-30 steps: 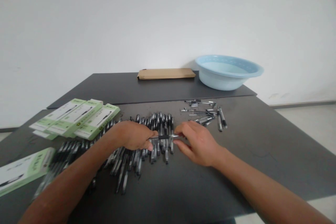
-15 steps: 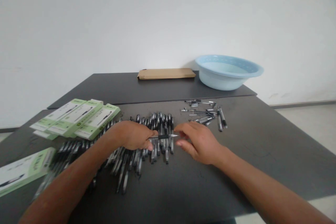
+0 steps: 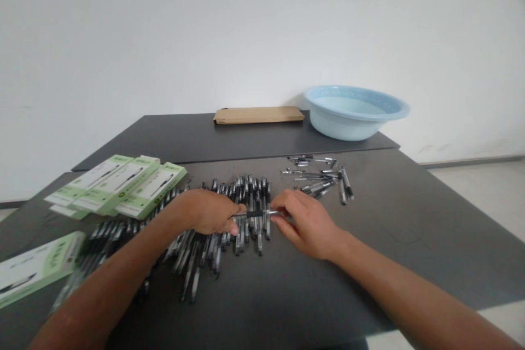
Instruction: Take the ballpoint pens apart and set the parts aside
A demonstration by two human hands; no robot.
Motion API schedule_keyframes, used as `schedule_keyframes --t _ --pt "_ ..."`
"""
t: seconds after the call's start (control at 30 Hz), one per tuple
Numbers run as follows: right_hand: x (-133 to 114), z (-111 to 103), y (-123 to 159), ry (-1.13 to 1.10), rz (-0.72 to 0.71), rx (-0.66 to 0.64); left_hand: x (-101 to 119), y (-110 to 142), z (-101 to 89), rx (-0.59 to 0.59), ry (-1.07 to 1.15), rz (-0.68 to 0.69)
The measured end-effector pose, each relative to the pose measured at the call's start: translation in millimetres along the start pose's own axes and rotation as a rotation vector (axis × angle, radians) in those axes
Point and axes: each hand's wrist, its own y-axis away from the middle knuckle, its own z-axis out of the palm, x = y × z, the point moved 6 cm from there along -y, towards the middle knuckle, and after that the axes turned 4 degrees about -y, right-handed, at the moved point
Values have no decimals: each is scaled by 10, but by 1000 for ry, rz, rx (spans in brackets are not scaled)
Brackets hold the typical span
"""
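Two hands' fingers [image 3: 277, 205] gripping one slim black-gripped pen [image 3: 255, 214], one round blue plastic basin [image 3: 348, 126], one flat brown cardboard box [image 3: 259, 115]

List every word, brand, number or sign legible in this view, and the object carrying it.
No text is legible.
Green-and-white boxes in the pile: printing present, too small and blurred to read.
Separate green-and-white box at the left edge: printing too blurred.
Held pen: no readable marking.
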Motion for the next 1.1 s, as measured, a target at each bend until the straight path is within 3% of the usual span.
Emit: schedule_keyframes --t 0.17,0.37,0.63,0.9,1.1 --pt "17 -72 -16 26 -19 3 -7 9 7 10 14 -5" --pt "152 -428 18 22 94 236 -54 -9 35 8 -41 -55" --pt "-13 -115 -20 28 33 -18 -14 -22 28 -2 -25 -29" --pt "-4 -94 -38 36 7 -32 22 -12 11 -24 8 -25" --pt "77 -272 -23 -13 85 105 19 -16 26 -25 20 -25"
